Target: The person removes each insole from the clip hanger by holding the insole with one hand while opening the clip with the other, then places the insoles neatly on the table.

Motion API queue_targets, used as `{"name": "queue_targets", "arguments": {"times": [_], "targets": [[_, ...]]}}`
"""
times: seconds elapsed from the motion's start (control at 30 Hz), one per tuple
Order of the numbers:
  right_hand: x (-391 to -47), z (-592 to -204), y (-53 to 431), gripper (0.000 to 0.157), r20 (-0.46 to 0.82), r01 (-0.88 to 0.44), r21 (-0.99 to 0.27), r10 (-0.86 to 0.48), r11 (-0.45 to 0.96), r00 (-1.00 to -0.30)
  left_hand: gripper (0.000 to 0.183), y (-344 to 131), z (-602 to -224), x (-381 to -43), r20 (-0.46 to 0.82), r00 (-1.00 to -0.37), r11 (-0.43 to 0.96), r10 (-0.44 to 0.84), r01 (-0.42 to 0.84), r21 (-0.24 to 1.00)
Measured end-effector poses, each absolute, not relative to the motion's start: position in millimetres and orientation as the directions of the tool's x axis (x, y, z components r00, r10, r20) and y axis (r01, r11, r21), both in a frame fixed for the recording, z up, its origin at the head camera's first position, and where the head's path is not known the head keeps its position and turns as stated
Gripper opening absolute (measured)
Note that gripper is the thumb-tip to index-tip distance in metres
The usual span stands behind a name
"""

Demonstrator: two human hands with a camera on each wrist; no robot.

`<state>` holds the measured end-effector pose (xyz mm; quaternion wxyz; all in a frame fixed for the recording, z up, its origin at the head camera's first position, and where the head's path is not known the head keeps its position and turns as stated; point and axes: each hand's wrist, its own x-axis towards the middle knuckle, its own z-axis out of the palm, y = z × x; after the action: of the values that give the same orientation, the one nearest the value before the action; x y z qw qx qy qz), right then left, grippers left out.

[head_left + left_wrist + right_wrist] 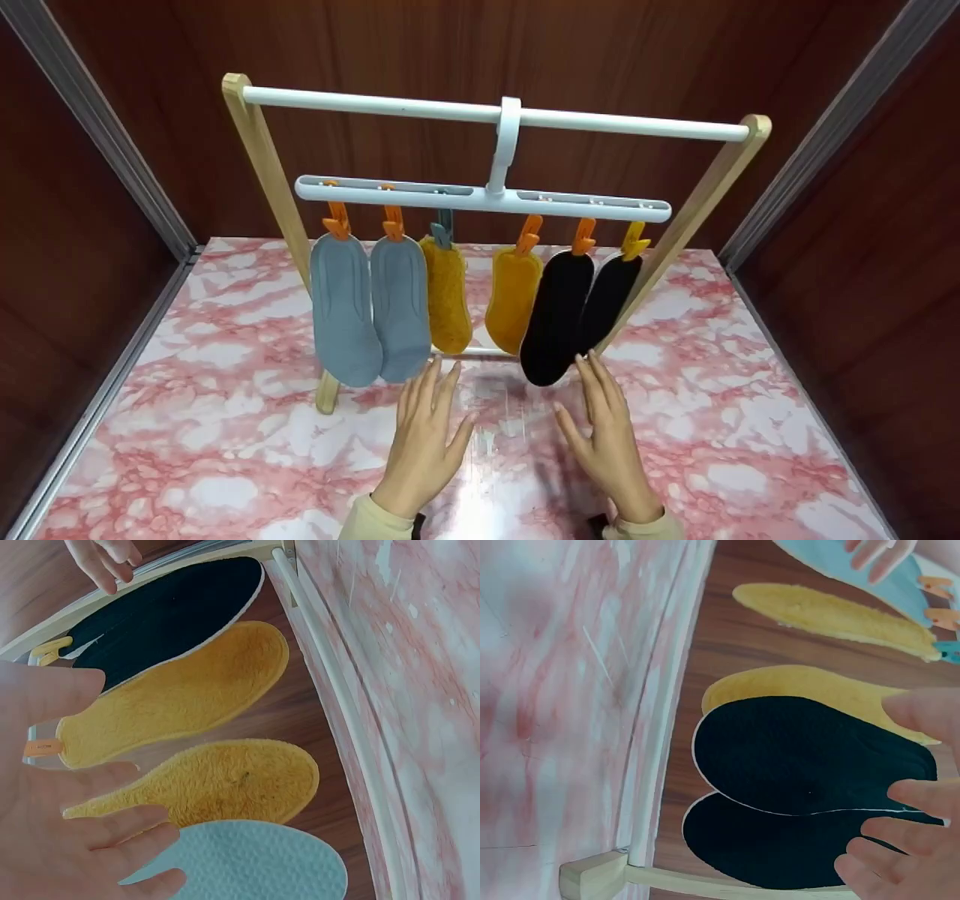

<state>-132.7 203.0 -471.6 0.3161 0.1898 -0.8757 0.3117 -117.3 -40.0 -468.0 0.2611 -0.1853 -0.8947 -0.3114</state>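
Note:
Several insoles hang by clips from a white hanger (480, 197). On the left are two grey-blue insoles (341, 311), partly overlapping. Two yellow fuzzy insoles (514, 300) hang in the middle, and two black insoles (556, 319) on the right. Below the grey-blue and yellow insoles, my left hand (424, 442) is held with fingers spread and holds nothing. My right hand (606, 439) is near the lower ends of the black insoles, its fingers extended and nothing gripped. Whether its fingertips touch them, I cannot tell. Both palms show in the wrist views.
The hanger hooks over the white rod (375, 102) of a stand with wooden legs (697, 210). Orange, yellow and grey-green clips (442, 231) line the hanger. Under the stand lies a red-and-white marbled tabletop (225, 450). Brown wood-look panels (637, 52) enclose the back and sides.

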Motion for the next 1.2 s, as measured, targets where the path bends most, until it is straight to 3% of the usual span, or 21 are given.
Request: {"name": "queue_targets", "arguments": {"times": [0.23, 0.73, 1.2], "targets": [[-139.9, -462.2, 209.5, 0.062, 0.706, -0.537, -0.494, -0.044, 0.684, -0.706, 0.055, -31.2, -463.8, -121.2, 0.598, -0.782, 0.703, 0.175, 0.525, 0.48], [-157.5, -442.4, 216.8, 0.058, 0.725, -0.531, -0.547, 0.048, 0.647, -0.687, 0.051, -16.0, -454.1, -125.7, 0.599, -0.771, 0.692, 0.215, 0.553, 0.464], [-175.0, -425.4, 227.1, 0.071, 0.698, -0.524, -0.554, 0.017, 0.647, -0.716, 0.05, -15.9, -460.8, -120.0, 0.557, -0.812, 0.666, 0.174, 0.514, 0.541]]}}
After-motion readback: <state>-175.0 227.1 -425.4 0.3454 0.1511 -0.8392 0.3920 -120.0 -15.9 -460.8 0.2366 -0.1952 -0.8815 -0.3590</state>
